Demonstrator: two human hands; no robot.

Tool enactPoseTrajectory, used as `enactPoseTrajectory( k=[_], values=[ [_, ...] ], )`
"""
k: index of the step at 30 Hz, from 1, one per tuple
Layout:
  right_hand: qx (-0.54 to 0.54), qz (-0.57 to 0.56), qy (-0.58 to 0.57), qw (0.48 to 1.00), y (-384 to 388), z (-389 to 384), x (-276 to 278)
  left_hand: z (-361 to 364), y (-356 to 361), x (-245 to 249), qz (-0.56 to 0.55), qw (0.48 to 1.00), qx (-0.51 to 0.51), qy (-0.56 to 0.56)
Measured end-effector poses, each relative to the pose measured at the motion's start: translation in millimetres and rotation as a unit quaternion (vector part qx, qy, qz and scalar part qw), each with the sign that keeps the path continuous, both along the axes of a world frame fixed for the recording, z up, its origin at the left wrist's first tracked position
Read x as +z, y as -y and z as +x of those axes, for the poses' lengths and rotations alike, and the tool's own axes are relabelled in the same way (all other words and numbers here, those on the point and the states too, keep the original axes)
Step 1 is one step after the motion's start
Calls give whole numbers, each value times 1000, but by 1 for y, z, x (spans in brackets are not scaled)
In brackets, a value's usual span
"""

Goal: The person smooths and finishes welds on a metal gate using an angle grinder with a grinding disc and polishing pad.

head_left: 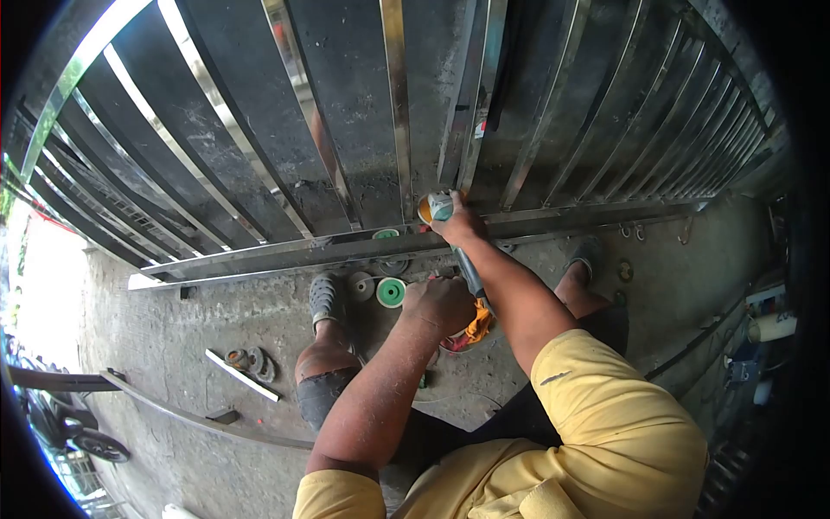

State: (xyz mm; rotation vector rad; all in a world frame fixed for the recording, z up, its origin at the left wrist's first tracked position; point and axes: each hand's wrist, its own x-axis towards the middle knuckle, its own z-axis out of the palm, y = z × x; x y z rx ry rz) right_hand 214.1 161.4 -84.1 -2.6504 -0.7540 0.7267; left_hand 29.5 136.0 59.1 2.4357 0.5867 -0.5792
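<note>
My right hand (458,223) is closed around the front of an angle grinder (469,270), beside its teal and orange head (437,207). That head is up against the foot of an upright bar in a shiny metal railing (396,104), just over the bottom rail (346,242). Lower down, my left hand (439,306) is a fist at the rear of the grinder's dark body, with the fingers mostly hidden from above. Orange cloth (479,323) shows right beside this fist. A green disc (391,292) lies on the floor to its left.
Another green disc (386,233) and a grey disc (361,286) lie near the rail and my sandal (326,298). A metal strip (242,374) rests on the concrete at left, near some small discs (259,364). A motorcycle (73,428) stands at far left.
</note>
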Motion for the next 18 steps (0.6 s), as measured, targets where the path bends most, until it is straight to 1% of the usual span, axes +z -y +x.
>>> enactPoseTrajectory(
  k=[2,5,7,10,11,14,17,18],
  values=[
    [-2,12,-10,1000,12,-2,2,-7,-5,11,-15,999,-18,-47],
    [-14,20,-30,999,34,1,2,-16,-5,15,-40,997,-40,-48],
    [-29,27,-55,998,51,9,1,-21,0,0,-40,997,-48,-37],
    [-7,56,-75,996,87,-2,19,-27,7,0,-43,996,-67,-36],
    [-14,66,-64,996,90,-5,16,-29,10,2,-44,995,-78,-41],
    [-28,91,-39,995,86,-14,13,-29,11,5,-49,995,-81,-43],
    [-16,94,-26,995,52,-11,13,-24,6,6,-56,995,-64,-53],
    [-17,98,-20,995,41,-7,1,-23,4,5,-50,996,-55,-42]
  ],
)
